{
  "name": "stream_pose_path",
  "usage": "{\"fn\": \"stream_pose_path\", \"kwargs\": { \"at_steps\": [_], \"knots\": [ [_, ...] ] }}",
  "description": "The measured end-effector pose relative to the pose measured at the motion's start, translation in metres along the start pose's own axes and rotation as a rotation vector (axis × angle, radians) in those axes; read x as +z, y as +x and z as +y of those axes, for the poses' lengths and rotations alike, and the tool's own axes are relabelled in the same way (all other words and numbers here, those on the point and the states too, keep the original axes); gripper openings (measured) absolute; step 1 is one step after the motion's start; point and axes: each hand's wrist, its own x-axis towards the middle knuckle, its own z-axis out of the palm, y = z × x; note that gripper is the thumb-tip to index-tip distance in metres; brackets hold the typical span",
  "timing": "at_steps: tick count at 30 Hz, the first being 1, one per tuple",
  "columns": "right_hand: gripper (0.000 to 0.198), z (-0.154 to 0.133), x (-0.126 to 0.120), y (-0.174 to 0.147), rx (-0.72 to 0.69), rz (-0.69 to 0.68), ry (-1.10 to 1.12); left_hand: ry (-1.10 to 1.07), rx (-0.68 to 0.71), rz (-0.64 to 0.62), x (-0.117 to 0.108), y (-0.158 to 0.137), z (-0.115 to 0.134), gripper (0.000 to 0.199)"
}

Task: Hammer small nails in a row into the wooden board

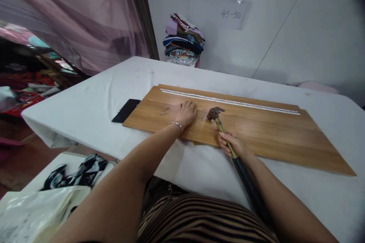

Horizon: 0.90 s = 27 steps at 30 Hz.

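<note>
My right hand (232,143) is wrapped round the handle of a claw hammer (229,141), whose rusty head is over the middle of a wooden board (273,133). The handle ends in a long black grip that runs back under my forearm. My left hand (186,113) lies palm down on the board, left of the hammer head, fingers stretched forward. A few loose nails (164,111) lie on the wood left of that hand. Small dark dots (228,125) form a row along the board near the hammer head; I cannot tell whether they are nail heads or holes.
Two white measuring strips (228,102) run along the board's far side. A black flat object (126,110) touches its left end. The board rests on a white-covered table (94,98). Folded clothes (184,41) are stacked beyond the far edge. A plastic bag (37,212) is at lower left.
</note>
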Motion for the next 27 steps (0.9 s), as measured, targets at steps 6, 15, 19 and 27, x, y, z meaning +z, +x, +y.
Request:
{"fn": "stream_pose_path", "kwargs": {
  "at_steps": [6, 15, 19, 27],
  "knots": [
    [0.056, 0.001, 0.0001, -0.0001, -0.03, 0.004, 0.016, 0.015, -0.001, -0.004, -0.0032, -0.0002, 0.0021, 0.031],
    [0.055, 0.0006, -0.0003, 0.0, -0.014, -0.002, 0.013, -0.002, 0.012, 0.015, 0.0028, 0.0007, -0.0025, 0.029],
    [0.056, 0.0024, -0.0002, 0.0004, -0.047, 0.001, 0.035, -0.001, 0.018, 0.019, 0.0045, 0.0012, -0.0035, 0.03],
    [0.051, 0.0007, -0.002, 0.0002, -0.015, -0.025, 0.017, 0.004, 0.019, -0.003, 0.0028, 0.0016, -0.0034, 0.033]
  ]
}}
